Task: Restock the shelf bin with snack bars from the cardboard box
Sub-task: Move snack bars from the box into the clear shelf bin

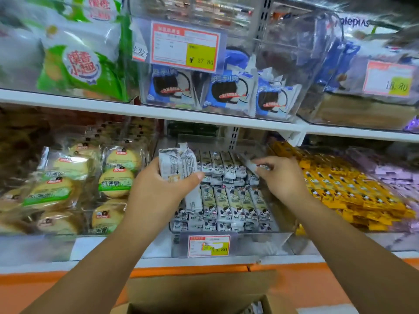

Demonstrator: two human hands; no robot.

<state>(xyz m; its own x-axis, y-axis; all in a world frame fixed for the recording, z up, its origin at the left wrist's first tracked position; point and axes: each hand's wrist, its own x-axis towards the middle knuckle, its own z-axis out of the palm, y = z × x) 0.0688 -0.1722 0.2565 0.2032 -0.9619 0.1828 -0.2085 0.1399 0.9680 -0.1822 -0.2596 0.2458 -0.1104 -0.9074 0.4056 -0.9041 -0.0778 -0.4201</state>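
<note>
Left hand (pixel 158 186) is gripping a bunch of snack bars (pixel 179 164) upright over the left side of the shelf bin (pixel 267 242); right hand (pixel 282 177) is pinching a single bar (pixel 254 164) at the back row (fingertips partly hidden); stocked bars (pixel 229 202) are lying in rows inside the bin; cardboard box (pixel 199 291) is sitting open below the shelf.

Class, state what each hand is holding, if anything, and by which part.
The left hand grips a bundle of snack bars around its lower half. The right hand pinches a single bar by one end.
</note>
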